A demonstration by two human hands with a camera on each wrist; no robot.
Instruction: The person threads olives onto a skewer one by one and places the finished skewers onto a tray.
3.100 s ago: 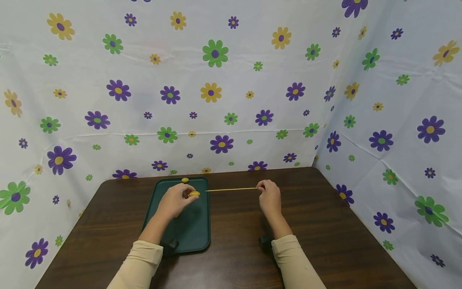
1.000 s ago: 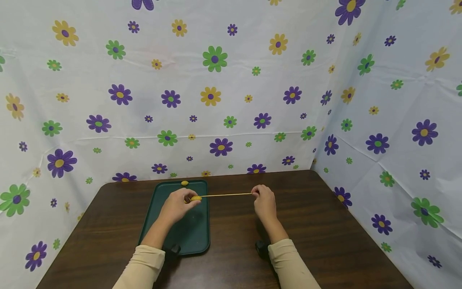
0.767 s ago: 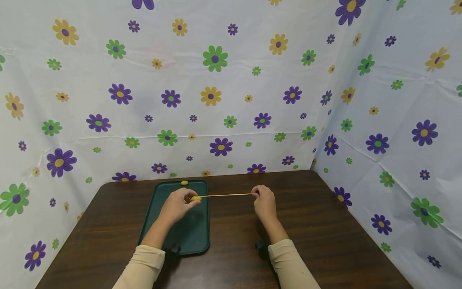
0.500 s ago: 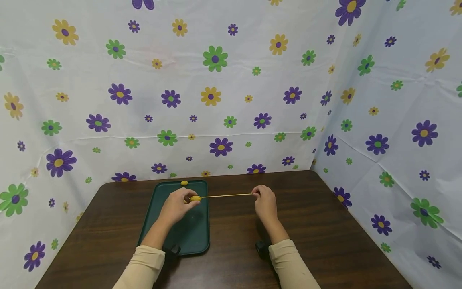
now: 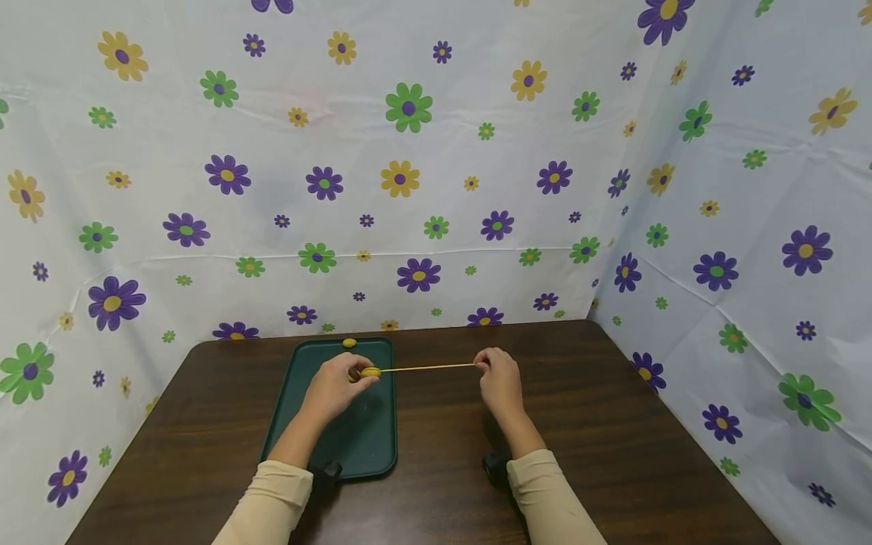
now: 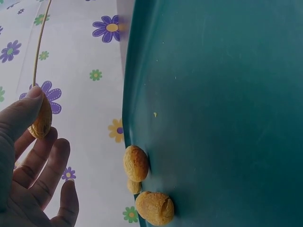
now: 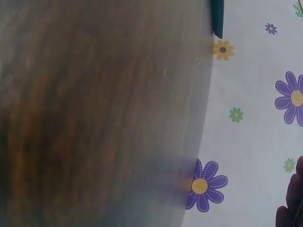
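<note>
Between thumb and fingers, my left hand (image 5: 334, 386) pinches a small oval golden-brown piece (image 6: 42, 118) above the tray; its kind is unclear. A thin wooden skewer (image 5: 429, 369) runs level from my right hand (image 5: 500, 382) to that piece. The skewer's tip meets the piece's end by my left thumb; how deep it goes is hidden. My right thumb and fingers pinch the skewer's other end. On the dark green tray (image 5: 364, 446), similar golden-brown pieces (image 6: 155, 208) lie near one edge in the left wrist view. The right wrist view catches only some fingertips.
The tray lies on the left half of a dark brown wooden table (image 5: 545, 439). One oval yellow piece (image 5: 350, 343) sits at its far rim. A flowered white sheet (image 5: 443, 189) hangs behind the table and along its right side.
About three seconds ago the skewer's tip stood apart from the held piece; now it touches it. My right hand has shifted slightly left. Over the last second the hands barely move.
</note>
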